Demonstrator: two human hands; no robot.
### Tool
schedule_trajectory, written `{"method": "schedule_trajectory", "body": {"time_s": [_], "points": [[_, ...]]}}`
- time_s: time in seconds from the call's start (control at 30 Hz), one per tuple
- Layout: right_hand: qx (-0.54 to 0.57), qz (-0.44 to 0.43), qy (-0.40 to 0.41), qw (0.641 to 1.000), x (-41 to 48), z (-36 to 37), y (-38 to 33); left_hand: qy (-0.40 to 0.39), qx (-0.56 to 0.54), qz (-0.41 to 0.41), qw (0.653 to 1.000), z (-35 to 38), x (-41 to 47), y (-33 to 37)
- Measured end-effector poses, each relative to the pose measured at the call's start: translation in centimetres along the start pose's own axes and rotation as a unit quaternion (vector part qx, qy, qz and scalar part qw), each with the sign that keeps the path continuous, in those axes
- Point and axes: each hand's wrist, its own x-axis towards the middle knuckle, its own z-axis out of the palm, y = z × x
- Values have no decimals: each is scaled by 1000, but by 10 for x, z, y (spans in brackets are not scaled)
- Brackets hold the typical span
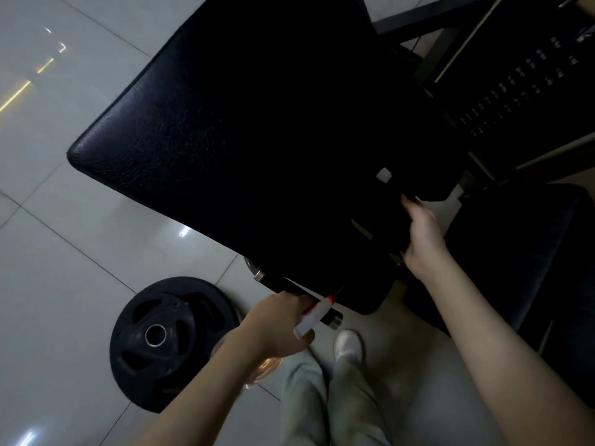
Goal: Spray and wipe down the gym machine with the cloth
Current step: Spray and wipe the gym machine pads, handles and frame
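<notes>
**Over a black gym pad: sprayer raised, other hand at the pad's edge**

Across the middle of the view lies the machine's large pad (241,140), black, leather-grained and rounded at the corners, tilted diagonally. Its near left side catches a dull sheen; the rest falls into deep shadow, so no wet patches or streaks can be made out.

At the pad's near edge, the left hand (273,323) is wrapped around the neck of a spray bottle (314,318). The white nozzle with its red tip points at the pad, probably to put mist on the surface before wiping. The bottle's clear body, tinted amber, shows beneath the forearm.

The right hand (421,236) rests at the pad's right edge, fingers reaching forward and thumb spread below. The cloth is likely here, but anything dark under the hand blends into the upholstery, so whether the fingers grasp it cannot be told. A small pale tag (383,174) lies just beyond the fingertips.

Further out, a black weight plate (161,339) lies flat on glossy pale floor tiles (64,236). A weight stack (521,88) stands at upper right. Pale trousers (309,397) and one white shoe (347,344) show below.
</notes>
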Motion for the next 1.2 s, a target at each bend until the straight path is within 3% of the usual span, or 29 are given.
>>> {"method": "schedule_trajectory", "body": {"time_s": [0.23,0.43,0.5,0.57,0.67,0.77,0.9,0.97,1.1,1.2], "points": [[-47,-16,9,999,-1,-16,17,18,-20,28,999,16,-5,-4],[-225,-43,19,973,-13,-11,58,103,-84,-25,991,35,-19,-8],[-363,-101,-24,926,-25,4,84,128,-85,-14,988,36,-26,-2],[-464,-222,-41,857,-30,11,110,139,-73,-5,988,35,-33,0],[-470,-264,-2,842,-25,15,119,158,-97,-17,982,37,-46,-2],[-477,-278,-32,833,-19,27,104,189,-143,-74,969,35,-56,-3],[-543,-379,-73,746,0,68,77,214,-156,-101,959,28,-62,-9],[-542,-428,-67,720,16,94,67,218,-149,-93,960,25,-62,-14],[-489,-402,-65,771,25,159,46,228,-166,-99,954,16,-65,-21],[-484,-446,-96,747,20,195,50,231,-193,-128,945,12,-67,-27]]}}
